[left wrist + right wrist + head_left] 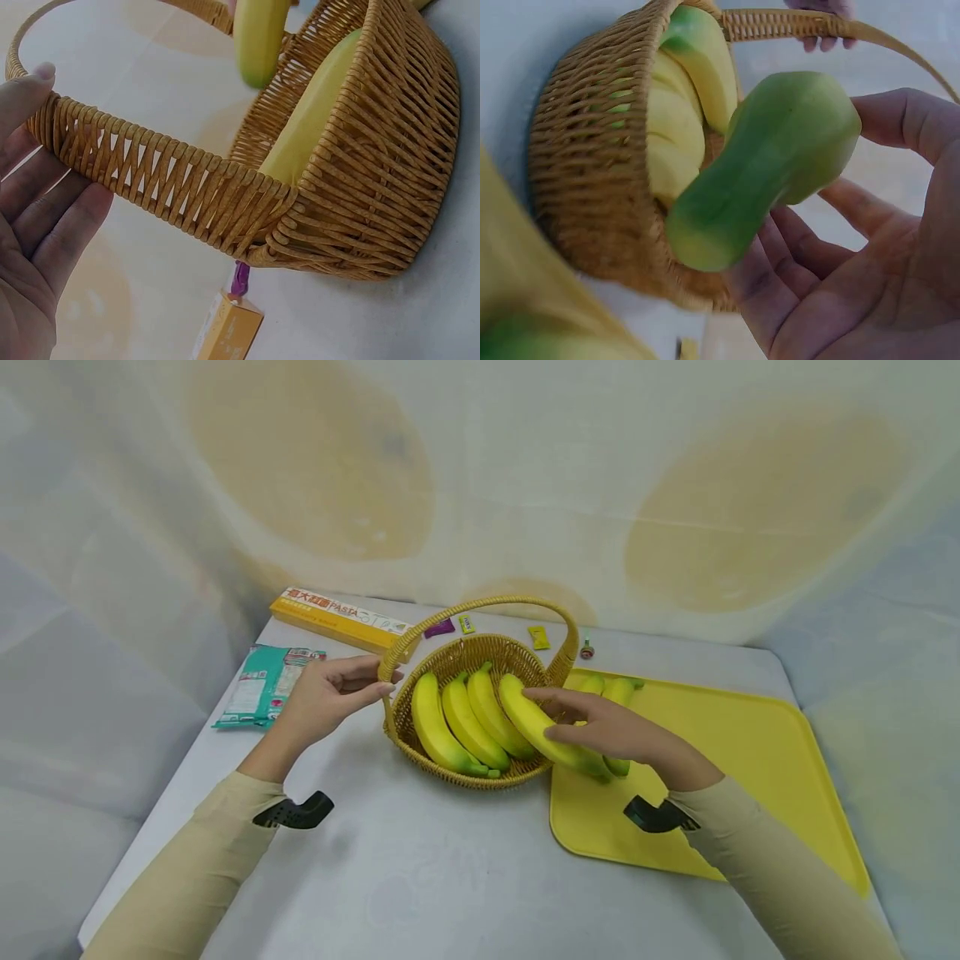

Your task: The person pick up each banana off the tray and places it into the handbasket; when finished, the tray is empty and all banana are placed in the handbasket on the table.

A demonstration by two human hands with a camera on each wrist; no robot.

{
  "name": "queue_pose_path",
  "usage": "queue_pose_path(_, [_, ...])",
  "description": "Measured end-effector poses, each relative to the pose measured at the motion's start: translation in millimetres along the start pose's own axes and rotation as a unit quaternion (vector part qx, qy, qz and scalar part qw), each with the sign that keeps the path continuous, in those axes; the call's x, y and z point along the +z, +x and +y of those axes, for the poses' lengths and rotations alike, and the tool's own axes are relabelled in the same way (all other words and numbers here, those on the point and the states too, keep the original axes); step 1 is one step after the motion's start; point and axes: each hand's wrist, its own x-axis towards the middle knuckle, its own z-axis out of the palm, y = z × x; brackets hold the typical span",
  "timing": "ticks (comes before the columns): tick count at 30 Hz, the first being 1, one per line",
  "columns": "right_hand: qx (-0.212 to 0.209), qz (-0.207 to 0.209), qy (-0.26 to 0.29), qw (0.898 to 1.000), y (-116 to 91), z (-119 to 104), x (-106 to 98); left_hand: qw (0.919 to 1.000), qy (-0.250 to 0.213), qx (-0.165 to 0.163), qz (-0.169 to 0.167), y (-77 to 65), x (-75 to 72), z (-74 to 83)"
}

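A wicker basket [459, 653] with a tall arched handle [161, 161] stands on the table, holding three yellow bananas [467, 720] side by side. My left hand [324, 697] pinches the left side of the handle between thumb and fingers. With my right hand [611, 727] I grip another banana [534, 720] over the basket's right rim. In the right wrist view the green end of this banana [780, 142] points towards the camera, thumb and fingers around it. More bananas [619, 691] lie on the yellow tray [720, 752], partly hidden behind my right hand.
Behind the basket's left side lies a yellow pasta box [330, 620], with a teal packet [258, 687] nearer. Small wrapped sweets [538, 637] and a tiny round item [587, 650] sit along the back. Pale fabric walls enclose the table.
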Motion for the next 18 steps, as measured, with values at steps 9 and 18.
queue_pose_path(9, [0.028,-0.028,0.008,0.999,63.4,-12.0,14.1,1.0,0.001,-0.003,0.001,-0.2,-0.8,2.0])
queue_pose_path(18, [0.026,-0.043,-0.067,0.997,94.8,-15.2,47.4,1.0,-0.003,0.0,-0.001,0.2,-0.7,0.2])
